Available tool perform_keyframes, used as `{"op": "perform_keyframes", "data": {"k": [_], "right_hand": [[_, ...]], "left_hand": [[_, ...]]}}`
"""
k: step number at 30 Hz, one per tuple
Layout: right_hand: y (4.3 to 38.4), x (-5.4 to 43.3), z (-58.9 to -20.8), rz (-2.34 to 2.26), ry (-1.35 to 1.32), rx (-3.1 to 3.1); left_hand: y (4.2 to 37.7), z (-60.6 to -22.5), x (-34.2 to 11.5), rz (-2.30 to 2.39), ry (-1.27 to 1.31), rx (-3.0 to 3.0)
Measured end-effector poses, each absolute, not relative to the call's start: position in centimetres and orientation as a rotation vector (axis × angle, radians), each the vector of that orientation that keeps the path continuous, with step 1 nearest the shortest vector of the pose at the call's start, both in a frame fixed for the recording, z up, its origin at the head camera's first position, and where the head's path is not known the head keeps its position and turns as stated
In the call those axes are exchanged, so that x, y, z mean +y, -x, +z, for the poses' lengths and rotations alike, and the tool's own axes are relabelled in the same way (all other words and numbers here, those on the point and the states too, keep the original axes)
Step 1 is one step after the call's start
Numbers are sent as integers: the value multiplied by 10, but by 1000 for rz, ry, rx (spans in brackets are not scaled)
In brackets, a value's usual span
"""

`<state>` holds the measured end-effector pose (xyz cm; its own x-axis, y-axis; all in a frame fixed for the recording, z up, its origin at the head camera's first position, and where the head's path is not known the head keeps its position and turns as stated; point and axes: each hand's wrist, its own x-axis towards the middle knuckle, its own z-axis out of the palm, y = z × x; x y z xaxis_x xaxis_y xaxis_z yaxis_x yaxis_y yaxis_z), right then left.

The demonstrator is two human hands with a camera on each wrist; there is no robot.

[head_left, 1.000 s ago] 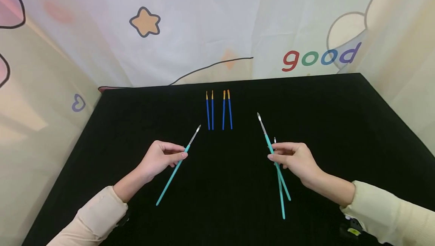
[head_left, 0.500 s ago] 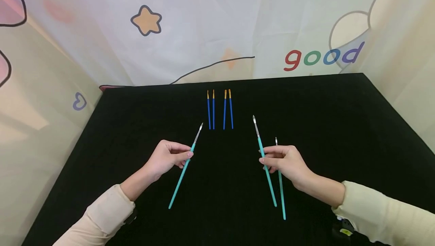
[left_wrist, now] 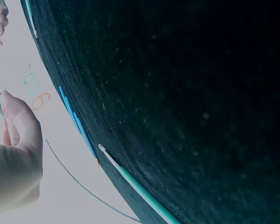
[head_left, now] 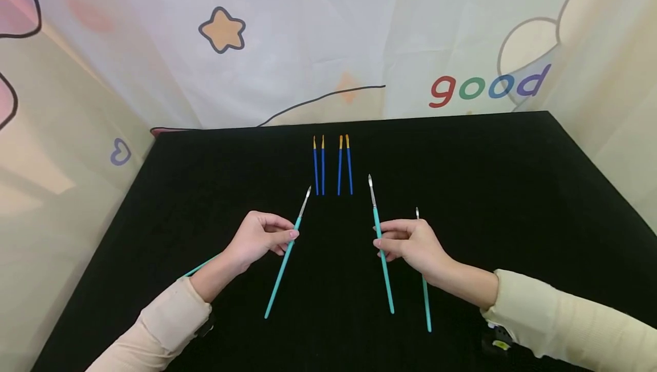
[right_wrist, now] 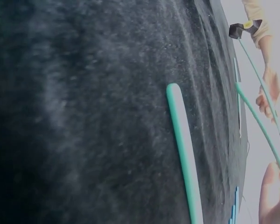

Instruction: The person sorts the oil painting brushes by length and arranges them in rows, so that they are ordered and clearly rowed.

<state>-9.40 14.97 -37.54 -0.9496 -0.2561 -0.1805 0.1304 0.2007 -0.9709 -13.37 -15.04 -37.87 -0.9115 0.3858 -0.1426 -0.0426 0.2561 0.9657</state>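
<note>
In the head view, my left hand [head_left: 264, 241] pinches a teal-handled paintbrush [head_left: 279, 280] between thumb and fingers, its tip pointing up and away. Opposite, my right hand [head_left: 413, 246] pinches a second teal paintbrush [head_left: 385, 275], also tip up, by the upper handle. Both brushes are apart from each other. Beneath the right hand lies another teal paintbrush [head_left: 427, 309], its middle hidden by that hand. A further teal paintbrush [head_left: 201, 266] shows only partly past the left forearm; the left wrist view shows more of that paintbrush [left_wrist: 142, 191] on the cloth.
Several thin blue paintbrushes [head_left: 339, 172] with orange-yellow tips lie in a row at the far middle of the black table [head_left: 487, 189]. A printed curtain [head_left: 308, 35] hangs behind the table and along its sides.
My right hand has moved left with its paintbrush, away from above the one lying on the table. The left hand has shifted slightly right, and both held brushes stand steeper in view.
</note>
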Motion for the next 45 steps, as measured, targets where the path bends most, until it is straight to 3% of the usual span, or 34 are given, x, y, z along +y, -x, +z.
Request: {"op": "perform_keyframes", "data": {"k": [45], "right_hand": [[122, 97, -390, -1810, 21, 2020]], "left_hand": [[154, -392, -127, 1638, -68, 2073]]}}
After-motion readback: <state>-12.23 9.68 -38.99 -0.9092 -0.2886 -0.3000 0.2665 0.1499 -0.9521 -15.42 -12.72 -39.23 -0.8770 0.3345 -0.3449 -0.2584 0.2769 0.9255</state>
